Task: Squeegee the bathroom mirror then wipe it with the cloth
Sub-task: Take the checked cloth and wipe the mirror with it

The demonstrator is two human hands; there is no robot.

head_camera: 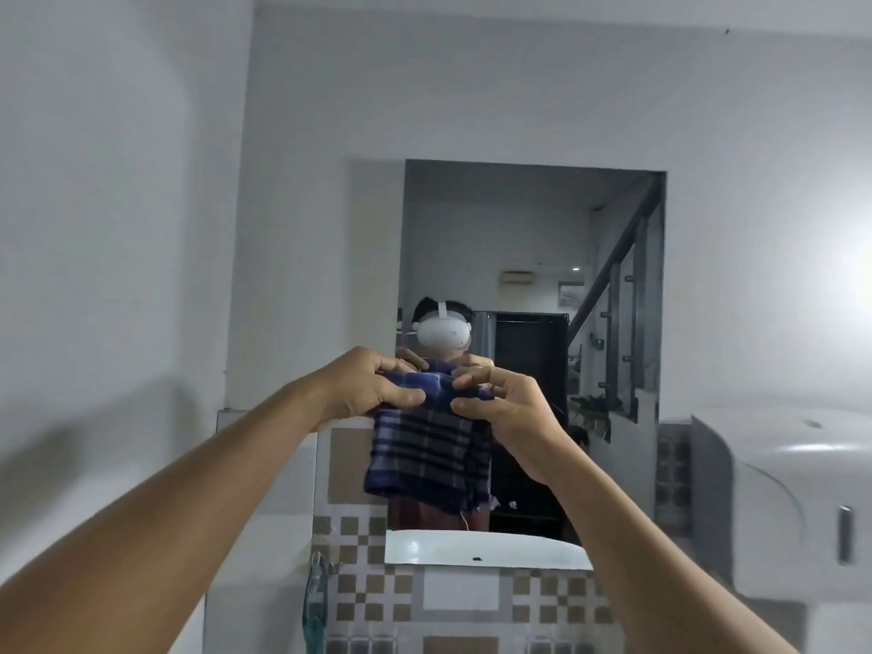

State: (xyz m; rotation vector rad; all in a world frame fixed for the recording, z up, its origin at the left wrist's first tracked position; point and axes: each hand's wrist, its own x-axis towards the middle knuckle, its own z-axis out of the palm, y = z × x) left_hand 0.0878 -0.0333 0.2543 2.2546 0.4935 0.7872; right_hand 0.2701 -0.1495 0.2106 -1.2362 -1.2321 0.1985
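Before the frameless rectangular wall mirror (528, 285), both arms reach forward, the left hand (368, 387) and right hand (507, 408) each pinching the top edge of the blue-and-grey plaid cloth (424, 453), which hangs loose against the lower glass. Bunched like this, it could slip from one hand or smear rather than wipe flat. No squeegee is visible.

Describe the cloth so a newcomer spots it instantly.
Find the mirror on the white wall. In front of its lower half, both hands hold up the cloth. It is the only blue-and-grey checked fabric, hanging loose from its gripped top edge.
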